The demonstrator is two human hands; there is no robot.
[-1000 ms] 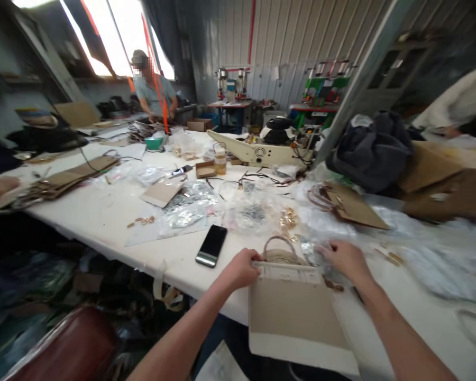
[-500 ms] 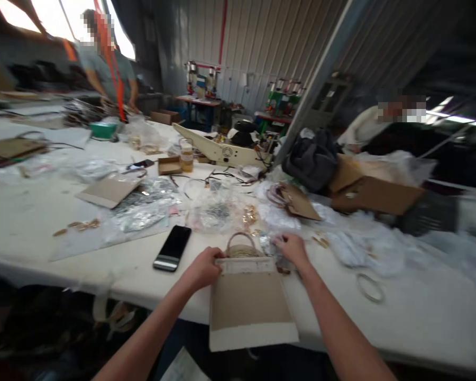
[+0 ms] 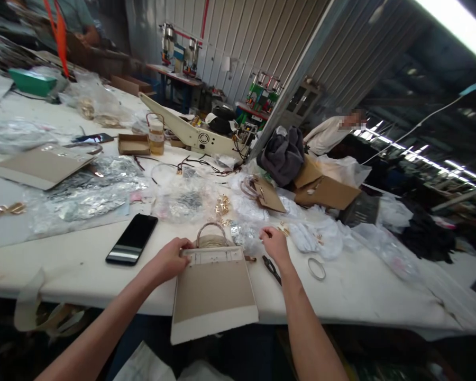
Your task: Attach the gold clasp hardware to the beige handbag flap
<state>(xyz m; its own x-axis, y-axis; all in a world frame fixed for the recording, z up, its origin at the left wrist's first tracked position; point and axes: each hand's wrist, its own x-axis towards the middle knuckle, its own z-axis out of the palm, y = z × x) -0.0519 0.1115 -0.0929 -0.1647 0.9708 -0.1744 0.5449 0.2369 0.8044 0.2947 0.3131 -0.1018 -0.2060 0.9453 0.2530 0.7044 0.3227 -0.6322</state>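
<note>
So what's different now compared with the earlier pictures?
The view has swung right. The right hand has shifted rightward, away from the beige panel, showing more of the black tool beside its forearm; whether it let go of anything is unclear. The left hand still grips the panel's upper left corner, and the phone still lies on the table.

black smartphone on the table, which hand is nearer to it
Left: the left hand grips the beige bag panel just right of the black smartphone; the right hand is farther off, past the panel's right edge.
</note>
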